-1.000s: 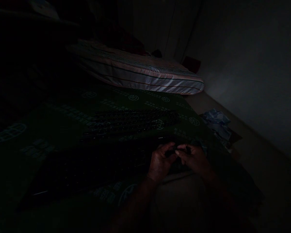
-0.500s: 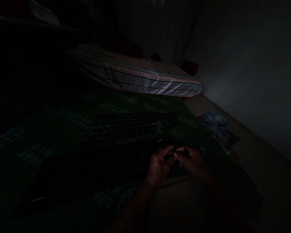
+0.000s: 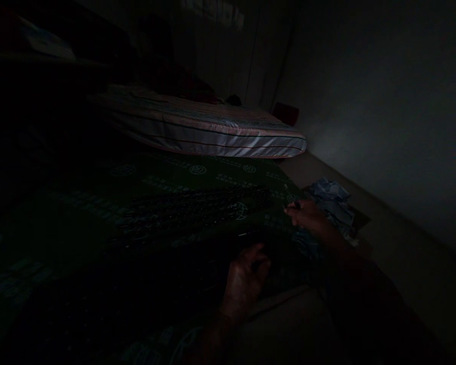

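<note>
The room is very dark. My left hand (image 3: 246,276) is over the right end of a long black flat piece (image 3: 137,284) dotted with tiny glints, its fingers curled in a pinch; whatever it grips, if anything, is lost in the dark. Further right and forward, my right hand (image 3: 306,215) hovers above the printed green sheet (image 3: 87,192), fingertips pinched. A small dark bit shows at those fingers, too dim to name. Beyond the black piece lie several long dark strands (image 3: 197,203) with shiny specks, side by side on the sheet.
A striped mattress (image 3: 220,137) lies across the back. Crumpled bluish plastic or cloth (image 3: 329,195) is on the floor at right, near the pale wall (image 3: 383,111). A bluish crumpled piece (image 3: 306,243) sits below my right hand. A red object (image 3: 286,114) stands behind the mattress.
My hands were together at the fingertips and have parted. The right one moved forward over the green sheet; the left one stayed over the black piece, slightly lower. The camera view shifted a little.
</note>
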A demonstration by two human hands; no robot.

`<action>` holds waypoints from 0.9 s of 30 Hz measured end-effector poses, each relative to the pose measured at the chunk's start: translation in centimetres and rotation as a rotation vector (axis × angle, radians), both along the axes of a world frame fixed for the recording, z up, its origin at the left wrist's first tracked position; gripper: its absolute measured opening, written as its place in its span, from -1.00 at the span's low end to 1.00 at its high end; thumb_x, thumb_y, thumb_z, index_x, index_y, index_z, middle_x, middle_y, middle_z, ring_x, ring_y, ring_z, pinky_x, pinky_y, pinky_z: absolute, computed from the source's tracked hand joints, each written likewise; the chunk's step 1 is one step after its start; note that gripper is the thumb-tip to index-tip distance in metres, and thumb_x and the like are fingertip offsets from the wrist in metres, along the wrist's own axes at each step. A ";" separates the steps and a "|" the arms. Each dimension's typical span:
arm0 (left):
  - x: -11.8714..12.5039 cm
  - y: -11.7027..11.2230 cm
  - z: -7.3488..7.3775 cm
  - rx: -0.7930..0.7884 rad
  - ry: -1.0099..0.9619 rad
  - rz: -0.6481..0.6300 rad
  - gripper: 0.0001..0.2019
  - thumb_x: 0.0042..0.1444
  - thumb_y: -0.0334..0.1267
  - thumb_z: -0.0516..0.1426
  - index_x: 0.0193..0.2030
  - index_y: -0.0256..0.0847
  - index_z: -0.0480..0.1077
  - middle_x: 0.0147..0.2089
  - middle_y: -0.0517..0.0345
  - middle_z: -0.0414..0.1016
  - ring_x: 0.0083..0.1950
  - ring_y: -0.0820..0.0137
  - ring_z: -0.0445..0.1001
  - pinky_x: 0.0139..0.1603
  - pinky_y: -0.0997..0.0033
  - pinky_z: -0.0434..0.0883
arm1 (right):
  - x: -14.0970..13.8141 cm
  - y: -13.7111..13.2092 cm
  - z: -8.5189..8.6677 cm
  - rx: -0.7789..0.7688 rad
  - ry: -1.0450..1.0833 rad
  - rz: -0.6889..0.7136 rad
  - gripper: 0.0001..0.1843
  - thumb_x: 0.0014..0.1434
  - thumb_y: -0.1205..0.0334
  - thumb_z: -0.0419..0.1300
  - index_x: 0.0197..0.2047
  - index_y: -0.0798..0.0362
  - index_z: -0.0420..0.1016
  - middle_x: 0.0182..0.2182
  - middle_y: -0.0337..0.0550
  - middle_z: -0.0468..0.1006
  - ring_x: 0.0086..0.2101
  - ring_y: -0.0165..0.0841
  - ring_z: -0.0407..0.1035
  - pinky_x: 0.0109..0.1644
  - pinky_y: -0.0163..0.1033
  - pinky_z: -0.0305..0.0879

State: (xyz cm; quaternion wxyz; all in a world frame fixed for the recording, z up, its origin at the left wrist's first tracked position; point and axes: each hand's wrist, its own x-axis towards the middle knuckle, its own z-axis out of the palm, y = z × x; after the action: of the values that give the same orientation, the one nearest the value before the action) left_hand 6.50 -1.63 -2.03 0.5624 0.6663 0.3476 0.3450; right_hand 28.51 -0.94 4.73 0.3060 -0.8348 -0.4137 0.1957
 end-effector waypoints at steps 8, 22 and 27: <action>-0.3 0.1 -1.0 0.224 0.112 -0.026 -0.73 0.03 -0.29 0.09 -0.09 -0.12 0.42 -0.24 0.14 0.53 -0.21 0.39 0.50 -0.18 0.41 0.47 | 5.1 5.9 -4.2 -0.100 0.042 -0.012 -0.89 0.02 0.32 0.18 -0.49 0.15 0.35 -0.83 -0.37 0.29 -0.83 -0.58 0.08 -0.71 -0.45 -0.03; -0.4 -0.2 -0.8 0.406 0.280 -0.048 -0.75 0.03 -0.38 0.07 -0.14 -0.17 0.45 -0.24 0.06 0.53 -0.24 0.36 0.51 -0.24 0.40 0.49 | 6.7 9.8 -6.2 -0.160 0.087 0.019 -0.85 0.01 0.32 0.23 -0.50 0.17 0.34 -0.85 -0.34 0.30 -0.83 -0.57 0.11 -0.71 -0.46 -0.01; -0.5 -0.2 0.1 0.432 0.325 -0.077 -0.73 0.01 -0.41 0.06 -0.14 -0.19 0.45 -0.21 0.05 0.53 -0.21 0.32 0.51 -0.24 0.36 0.50 | 6.7 10.2 -6.2 -0.176 0.089 0.017 -0.84 0.00 0.31 0.24 -0.50 0.18 0.34 -0.85 -0.33 0.30 -0.83 -0.57 0.13 -0.71 -0.46 0.01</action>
State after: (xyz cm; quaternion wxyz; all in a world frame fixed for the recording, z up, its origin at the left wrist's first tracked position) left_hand 5.96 -1.86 -1.95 0.3566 0.8301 0.3261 0.2782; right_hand 35.23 9.31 -1.52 0.2477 -0.8454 -0.3879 0.2710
